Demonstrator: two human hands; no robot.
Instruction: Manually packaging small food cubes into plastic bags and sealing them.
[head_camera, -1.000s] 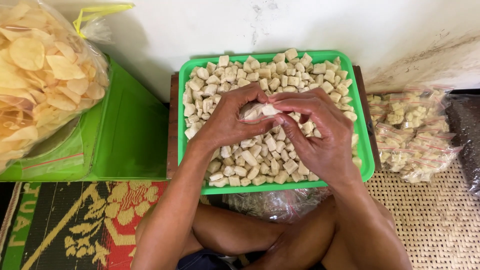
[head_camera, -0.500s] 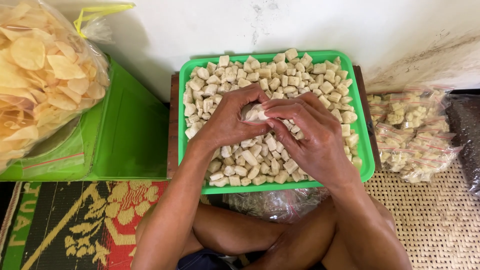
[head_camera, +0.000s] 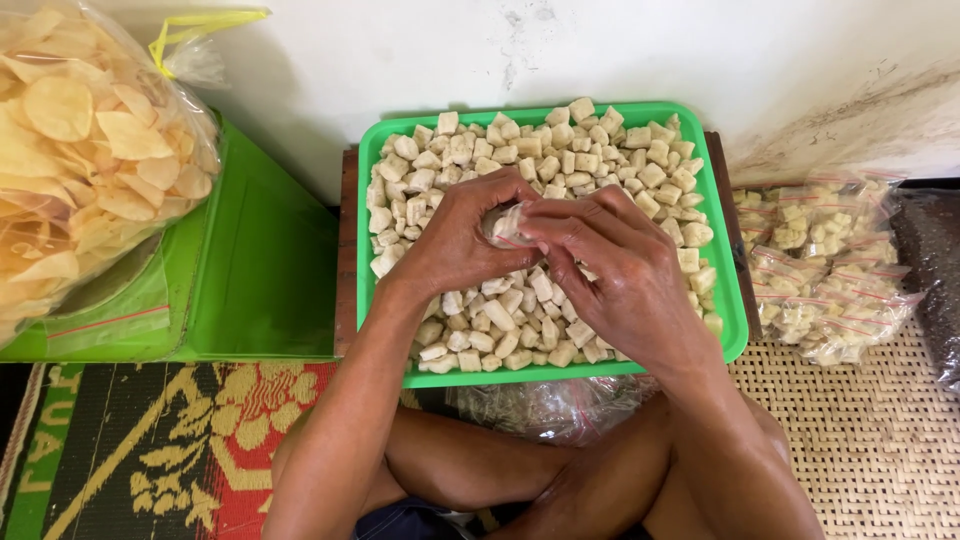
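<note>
Small clear plastic bag of pale cubes (head_camera: 505, 224) frame centre, pinched between left hand (head_camera: 455, 245) and right hand (head_camera: 610, 270); left nearer.

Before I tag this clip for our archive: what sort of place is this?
Probably a home snack-packing spot on the floor: a green tray heaped with pale cubes, small sealed bags of them on a woven mat, and a big bag of chips.
</note>
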